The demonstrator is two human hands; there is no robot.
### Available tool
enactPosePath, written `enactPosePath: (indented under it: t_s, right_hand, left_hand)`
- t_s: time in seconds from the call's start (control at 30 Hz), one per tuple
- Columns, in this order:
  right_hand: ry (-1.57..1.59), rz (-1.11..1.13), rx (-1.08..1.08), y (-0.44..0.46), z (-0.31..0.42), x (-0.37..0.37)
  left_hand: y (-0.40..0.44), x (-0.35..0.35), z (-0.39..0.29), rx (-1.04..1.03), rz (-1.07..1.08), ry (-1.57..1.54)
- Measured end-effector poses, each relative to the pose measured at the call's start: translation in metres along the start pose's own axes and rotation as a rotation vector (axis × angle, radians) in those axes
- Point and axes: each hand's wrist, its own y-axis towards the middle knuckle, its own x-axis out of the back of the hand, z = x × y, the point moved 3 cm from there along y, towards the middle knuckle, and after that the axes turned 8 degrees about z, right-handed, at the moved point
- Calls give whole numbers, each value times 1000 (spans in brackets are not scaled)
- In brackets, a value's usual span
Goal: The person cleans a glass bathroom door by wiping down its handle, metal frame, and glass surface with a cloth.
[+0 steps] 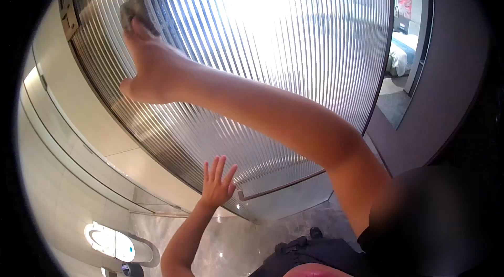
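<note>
My right arm reaches up and across to the far left of the view. My right hand (155,70) presses a grey cloth (140,12) against the ribbed glass panel (315,30), near its upper left edge. The fingers are partly hidden by the cloth and the hand, and the thumb sticks out below. Lower down, my left hand (217,187) is raised with fingers stretched and spread, holding nothing. It is in front of the lower glass, beside a metal handle bar (283,185); I cannot tell whether it touches the glass.
A metal hinge (68,17) joins the panel's left edge to a pale wall. A white toilet (118,243) and a dark bin (131,269) stand at the lower left. At the right, a doorway shows a bed (401,51). The floor (226,243) is grey and glossy.
</note>
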Motion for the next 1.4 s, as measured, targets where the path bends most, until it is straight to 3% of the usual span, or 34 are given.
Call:
enactPosePath:
  t_s: [0.07,0.23,0.27,0.3,0.33,0.4,0.47,0.5,0.6,0.63,0.7,0.77,0.87,0.9,0.97,1.0,1.03,1.1,1.2,1.4]
  right_hand:
    - [-25,-33,-62,-5,-2,19]
    - [-146,-296,36,-25,-39,92]
    - [-188,-373,39,-28,-54,108]
    - [-266,-275,7,-42,-51,133]
    - [-344,-175,-16,-56,-48,158]
    - [-278,-302,-361,-91,-27,187]
    - [-292,-363,-323,-111,-21,212]
    - [-179,-430,-358,-118,-13,212]
    - [-217,-356,-247,-121,-14,233]
    - [-252,-331,-244,-117,-16,237]
    - [-297,-323,-230,-105,-25,241]
    - [-278,-360,-187,-92,-18,222]
    - [-544,-492,-181,-64,-18,193]
    - [-497,-344,-219,-59,10,165]
    - [-630,-324,-156,-26,6,138]
    - [-546,-244,-12,-12,3,123]
    - [-685,-200,307,5,8,102]
    - [-673,-139,453,30,8,63]
    - [-652,313,-224,57,37,-23]
    - [-1194,-4,112,70,35,-96]
  left_hand:
    - [9,15,11,-1,11,34]
    - [38,58,38,-126,-78,207]
    - [42,72,62,-75,-129,169]
    - [40,89,85,-16,-168,127]
    - [43,117,102,4,-336,201]
    - [45,173,133,100,-611,332]
    - [43,207,158,291,-805,208]
    - [46,223,161,283,-954,237]
    - [46,216,227,466,-1022,-774]
    - [51,224,226,420,-925,-828]
    - [65,230,207,459,-964,-976]
    - [70,223,213,463,-994,-941]
    - [68,225,205,417,-902,-991]
    - [66,221,206,447,-896,-1031]
    - [66,215,213,500,-889,-1105]
    - [66,216,212,498,-896,-1099]
    - [68,215,208,500,-907,-1094]
    - [68,218,198,523,-911,-982]
    - [70,218,206,502,-905,-878]
    - [73,230,182,497,-941,-911]
